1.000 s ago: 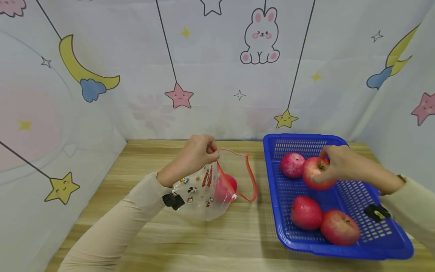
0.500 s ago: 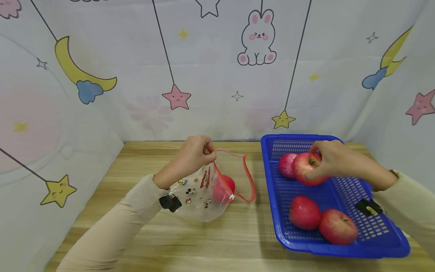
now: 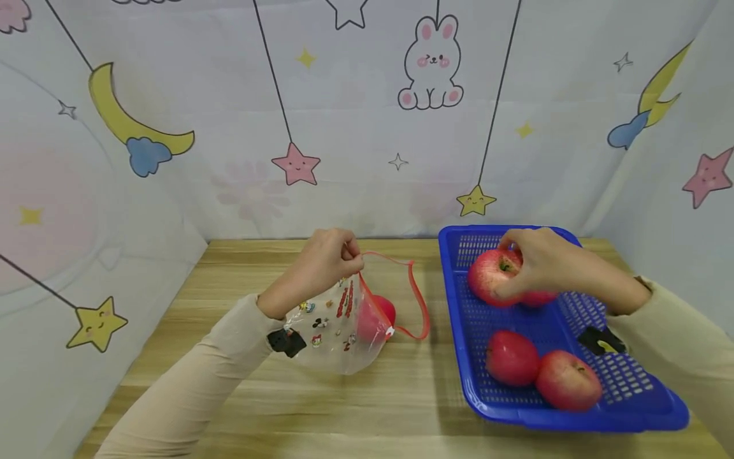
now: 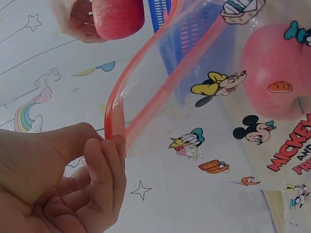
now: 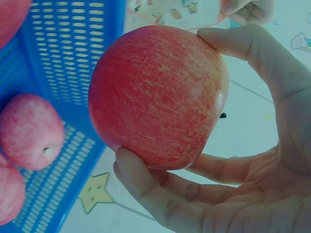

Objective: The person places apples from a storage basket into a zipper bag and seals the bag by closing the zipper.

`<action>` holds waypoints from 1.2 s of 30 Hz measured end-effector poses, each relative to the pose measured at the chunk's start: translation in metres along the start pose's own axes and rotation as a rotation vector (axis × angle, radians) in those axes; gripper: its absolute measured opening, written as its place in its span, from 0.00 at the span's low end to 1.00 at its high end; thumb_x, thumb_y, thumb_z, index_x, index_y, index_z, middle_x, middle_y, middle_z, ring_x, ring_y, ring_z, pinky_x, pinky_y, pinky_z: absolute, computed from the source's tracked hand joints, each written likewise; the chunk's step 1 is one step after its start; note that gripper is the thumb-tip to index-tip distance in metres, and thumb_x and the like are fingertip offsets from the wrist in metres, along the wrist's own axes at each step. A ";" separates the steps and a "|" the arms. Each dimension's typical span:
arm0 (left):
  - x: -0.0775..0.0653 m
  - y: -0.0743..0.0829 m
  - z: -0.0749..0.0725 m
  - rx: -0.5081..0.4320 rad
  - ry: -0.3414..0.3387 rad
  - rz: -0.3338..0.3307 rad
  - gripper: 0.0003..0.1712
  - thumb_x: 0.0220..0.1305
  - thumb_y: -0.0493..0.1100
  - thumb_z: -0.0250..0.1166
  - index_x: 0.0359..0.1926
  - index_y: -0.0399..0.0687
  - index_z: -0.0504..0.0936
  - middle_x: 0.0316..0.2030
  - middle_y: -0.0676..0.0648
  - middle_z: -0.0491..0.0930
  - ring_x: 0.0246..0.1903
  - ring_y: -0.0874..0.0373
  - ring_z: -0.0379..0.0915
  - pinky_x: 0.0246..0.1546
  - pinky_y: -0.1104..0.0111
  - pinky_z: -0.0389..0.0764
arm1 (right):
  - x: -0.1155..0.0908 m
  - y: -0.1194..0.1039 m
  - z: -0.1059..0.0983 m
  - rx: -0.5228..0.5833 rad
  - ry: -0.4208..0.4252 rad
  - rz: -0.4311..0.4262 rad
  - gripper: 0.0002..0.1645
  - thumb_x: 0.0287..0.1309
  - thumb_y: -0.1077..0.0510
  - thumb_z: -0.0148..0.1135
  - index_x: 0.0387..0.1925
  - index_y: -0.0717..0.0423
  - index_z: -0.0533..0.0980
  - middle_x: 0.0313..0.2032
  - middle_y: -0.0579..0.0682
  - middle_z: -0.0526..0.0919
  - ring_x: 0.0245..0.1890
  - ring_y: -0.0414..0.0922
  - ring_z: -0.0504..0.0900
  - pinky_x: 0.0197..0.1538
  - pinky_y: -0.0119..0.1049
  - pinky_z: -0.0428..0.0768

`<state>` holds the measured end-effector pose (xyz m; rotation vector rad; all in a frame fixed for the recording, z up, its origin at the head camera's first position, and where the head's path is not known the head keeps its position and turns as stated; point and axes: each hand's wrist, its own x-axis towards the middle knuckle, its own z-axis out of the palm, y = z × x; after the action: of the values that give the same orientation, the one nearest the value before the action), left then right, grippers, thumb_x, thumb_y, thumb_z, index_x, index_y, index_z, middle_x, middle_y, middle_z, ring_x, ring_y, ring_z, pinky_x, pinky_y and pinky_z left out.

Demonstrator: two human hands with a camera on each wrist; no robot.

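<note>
White printed cloth [image 3: 344, 197] hangs beyond the wooden surface [image 3: 401, 414]. A blue basket [image 3: 573, 423] sits right; left of it, a clear bag [image 3: 327, 358], its rim pinched in the left hand's [image 3: 337, 253] grip. The right hand [image 3: 541, 261], pointing left, curls around an apple [image 3: 487, 277] above the basket's far part.

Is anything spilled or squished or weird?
Nothing much stands out. The apple in the right hand looks whole, the other apples lie in the blue basket or the clear bag, and I see no spill on the table. The bag's mouth looks lopsided, likely because the left hand pinches one side.
</note>
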<state>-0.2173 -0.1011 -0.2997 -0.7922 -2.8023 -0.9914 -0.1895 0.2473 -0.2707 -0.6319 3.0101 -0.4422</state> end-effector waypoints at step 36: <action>0.003 0.001 -0.001 -0.022 -0.007 -0.019 0.04 0.59 0.31 0.62 0.28 0.40 0.81 0.20 0.50 0.81 0.20 0.61 0.76 0.24 0.69 0.76 | 0.051 -0.079 0.023 0.189 -0.093 -0.167 0.39 0.38 0.48 0.77 0.48 0.70 0.74 0.37 0.55 0.82 0.34 0.47 0.80 0.37 0.40 0.82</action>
<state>-0.2195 -0.0992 -0.2979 -0.7746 -2.8142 -1.0261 -0.2037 0.1515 -0.2696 -0.8638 2.7960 -0.6745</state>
